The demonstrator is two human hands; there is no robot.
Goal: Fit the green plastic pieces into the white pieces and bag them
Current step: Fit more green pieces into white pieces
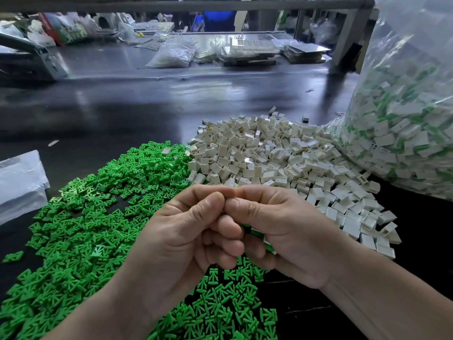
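hands met thumb to thumb: left hand hid its grip, right hand clutched green and white pieces. bag lay right, nearest that hand; green pile left.

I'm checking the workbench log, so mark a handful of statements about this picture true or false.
1. The green pieces lie left of the white pieces. True.
2. The big bag holds only green pieces. False: it holds white and green together.
3. The left hand and right hand touch. True.
4. The right hand is empty. False: its curled fingers hold a few pieces, green and white.
5. The white pieces are stacked in neat rows. False: they lie in a loose heap.
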